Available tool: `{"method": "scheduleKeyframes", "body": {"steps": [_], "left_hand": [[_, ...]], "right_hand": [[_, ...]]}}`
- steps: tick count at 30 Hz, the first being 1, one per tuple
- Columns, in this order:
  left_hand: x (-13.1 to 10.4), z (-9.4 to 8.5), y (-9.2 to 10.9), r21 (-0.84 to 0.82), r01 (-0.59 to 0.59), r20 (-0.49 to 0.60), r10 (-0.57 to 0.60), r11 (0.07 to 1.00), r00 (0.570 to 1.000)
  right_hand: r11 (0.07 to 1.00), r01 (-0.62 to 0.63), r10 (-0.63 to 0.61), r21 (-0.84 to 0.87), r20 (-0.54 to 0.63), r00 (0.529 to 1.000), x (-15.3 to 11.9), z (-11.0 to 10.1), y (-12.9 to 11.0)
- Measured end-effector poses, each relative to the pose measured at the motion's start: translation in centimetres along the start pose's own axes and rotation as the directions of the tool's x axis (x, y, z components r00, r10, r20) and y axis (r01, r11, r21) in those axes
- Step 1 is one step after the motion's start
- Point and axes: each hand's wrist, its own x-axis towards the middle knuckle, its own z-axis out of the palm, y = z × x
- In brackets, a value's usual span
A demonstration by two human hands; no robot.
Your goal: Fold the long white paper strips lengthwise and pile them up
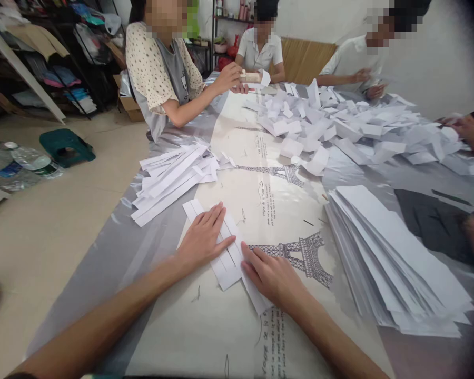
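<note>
With right hand [273, 271], grip unclear, apparently aligning strip [255, 296]; left hand [200, 238], fingers [212, 218] extended, steadying paper [224, 272]; likely needs pressing next.

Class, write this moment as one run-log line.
left hand: resting on lined white paper | right hand: at its right edge | nearby: paper strips, paper stack

Paper heap [349, 129] and strip pile [176, 176] flank seemingly passable tablecloth [229, 141].
</note>
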Motion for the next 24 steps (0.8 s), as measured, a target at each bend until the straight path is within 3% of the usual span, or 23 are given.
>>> {"method": "scheduleKeyframes", "body": {"steps": [12, 24], "left_hand": [[0.1, -0.1, -0.2, 0.027, 0.041, 0.018, -0.042, 0.999, 0.999], [0.5, -0.4, 0.1, 0.004, 0.076, 0.039, -0.076, 0.997, 0.996]], "right_hand": [[0.999, -0.037, 0.036, 0.023, 0.048, 0.998, 0.0, 0.1, 0.2], [0.897, -0.237, 0.196, 0.373, 0.143, 0.970, 0.1, -1.1, 1.2]]}}
